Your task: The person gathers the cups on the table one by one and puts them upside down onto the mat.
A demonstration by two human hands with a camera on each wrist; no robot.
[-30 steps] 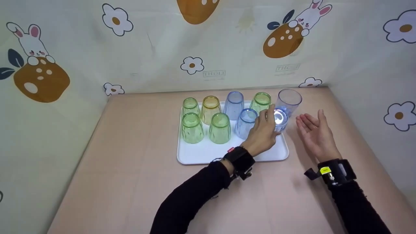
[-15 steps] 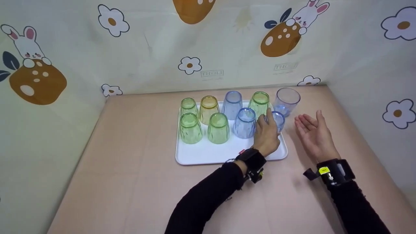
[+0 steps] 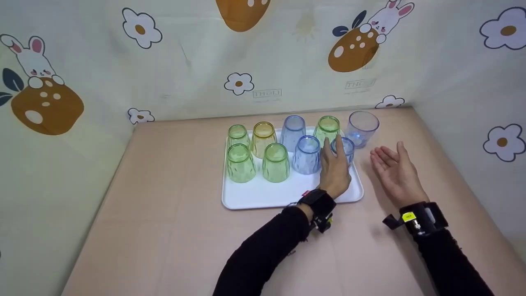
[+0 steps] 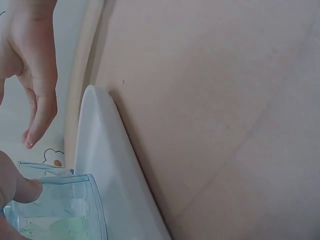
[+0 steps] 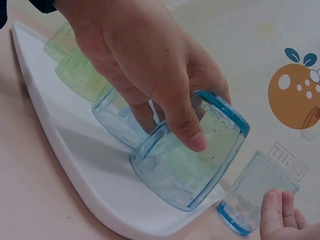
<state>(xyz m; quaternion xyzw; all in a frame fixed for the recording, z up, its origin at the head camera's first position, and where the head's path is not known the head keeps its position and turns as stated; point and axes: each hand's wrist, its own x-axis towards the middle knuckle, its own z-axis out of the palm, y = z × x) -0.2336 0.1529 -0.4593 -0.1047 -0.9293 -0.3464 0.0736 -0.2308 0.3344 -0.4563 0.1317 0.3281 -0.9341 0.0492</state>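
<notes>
My left hand (image 3: 335,174) is at the front right of a white tray (image 3: 263,197), holding an upside-down blue glass (image 3: 347,150). In the right wrist view its thumb lies across the side of that glass, with fingers reaching round the far side. Just left stands another inverted blue glass (image 3: 307,156). Off the tray's right end, an upright clear glass (image 3: 362,128) with a blue base stands on the table. My right hand (image 3: 396,174) hovers near it, palm turned left, fingers extended and nothing in them.
More inverted glasses fill the tray in two rows: green ones (image 3: 276,164) at front left, and a yellow glass (image 3: 264,142), a pale blue glass (image 3: 293,133) and a green glass (image 3: 328,127) behind. A printed sheet (image 3: 185,82) backs the table (image 3: 164,197).
The blue glass under my left hand has shifted left and from tilted to upside down on the tray; the left hand's fingers have straightened somewhat. My right hand has barely moved.
</notes>
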